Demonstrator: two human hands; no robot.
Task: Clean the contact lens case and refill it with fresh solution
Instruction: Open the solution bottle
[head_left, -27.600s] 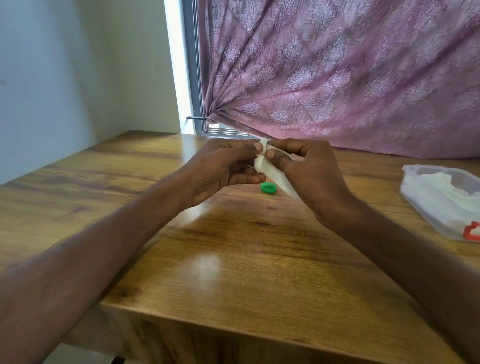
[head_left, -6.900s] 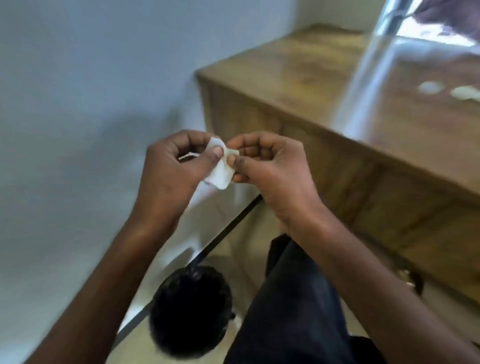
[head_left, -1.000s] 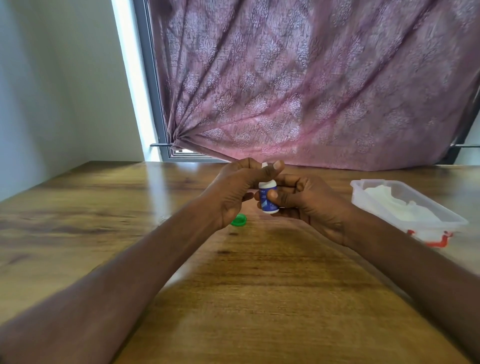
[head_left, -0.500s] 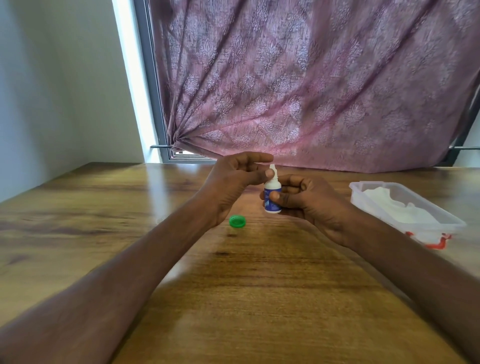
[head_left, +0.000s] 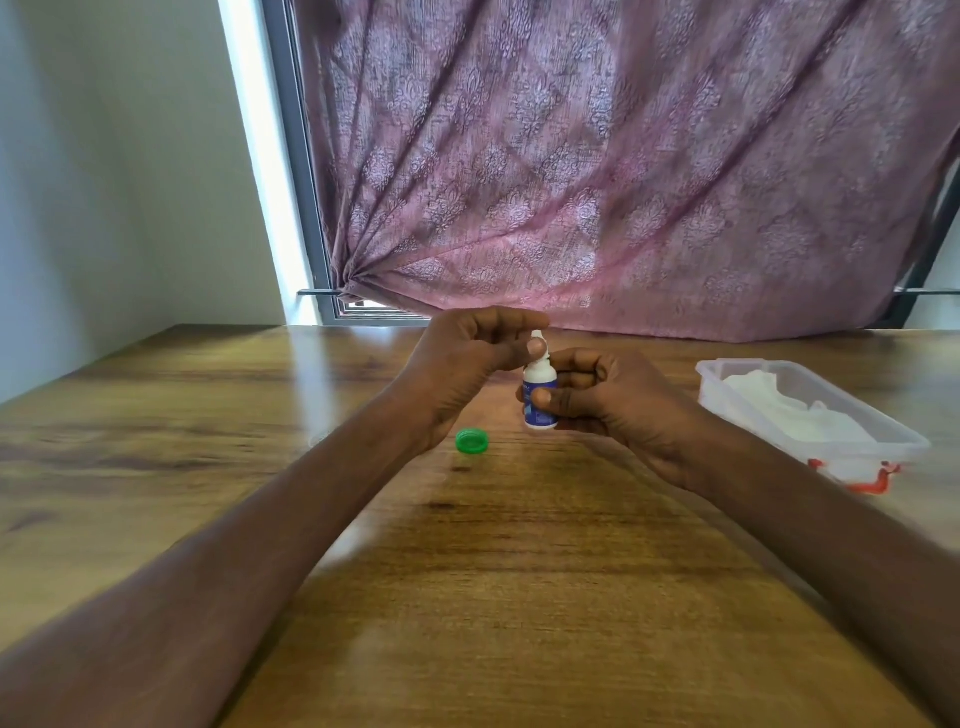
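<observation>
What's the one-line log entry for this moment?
right hand: grips bottle upright | left hand: pinches bottle tip | green cap: on table | box: right

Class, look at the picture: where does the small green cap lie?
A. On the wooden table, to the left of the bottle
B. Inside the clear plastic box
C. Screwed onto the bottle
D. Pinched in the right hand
A. The green cap lies on the wooden table, below the left hand and to the left of the bottle, which the right hand holds upright.
</observation>
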